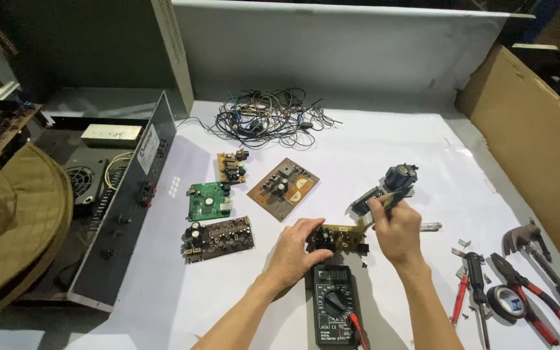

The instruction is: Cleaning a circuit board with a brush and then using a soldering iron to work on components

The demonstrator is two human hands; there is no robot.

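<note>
White paper-covered bench (371, 149) with a pale backboard behind and a cardboard sheet (533, 142) leaning on the right edge. Landmark: small yellow-brown circuit board with black parts (339, 238), lying flat near the front centre, long axis left-right.

Left hand (296, 249) rests on the board's left end, fingers curled down over it, pressing or steadying; not a full clamp as far as visible. Right hand (398, 230) sits just right of the board, fingers closed around a slim dark-handled tool (391, 199) that angles up and away; tip hidden, cannot tell if it touches the board. Hands are apart, one at each end of the board, so the board lies between them, both about equally near.

Just in front of the board: black digital multimeter with a rotary dial (334, 304), red lead at its lower right. Behind and right of the board: dark motor-like part on a grey bracket (390, 185). Left of the board: dark brown circuit board (218, 238), green square circuit board (208, 200), small tan board (231, 166), larger tan board with two pale discs (284, 188). Far behind: tangle of thin dark wires (267, 116). Far left: open grey amplifier chassis (115, 201). Far right: red-handled pliers (529, 295), screwdrivers (474, 285), roll of black tape (507, 301), hammer (533, 243).
</note>
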